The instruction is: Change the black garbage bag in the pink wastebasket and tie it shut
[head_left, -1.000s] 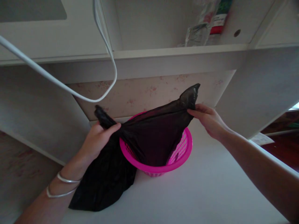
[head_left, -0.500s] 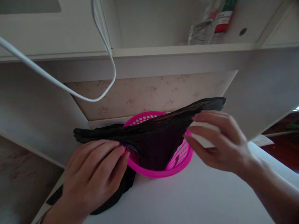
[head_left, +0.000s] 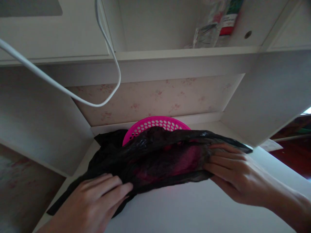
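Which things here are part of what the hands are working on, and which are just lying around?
In hand: black bag, draped over the pink basket; left hand and right hand, both on the bag.
Lying about: white cable; packets on the shelf; paper at the right edge.

We see a smooth white desk top point(head_left: 194, 210) set in a white alcove, backed by pale wallpaper with faint pink flowers point(head_left: 155, 97). A white shelf board point(head_left: 184, 52) runs above, and a white cable point(head_left: 114, 58) loops down. Dark reddish wooden floor point(head_left: 295, 157) shows at the right.
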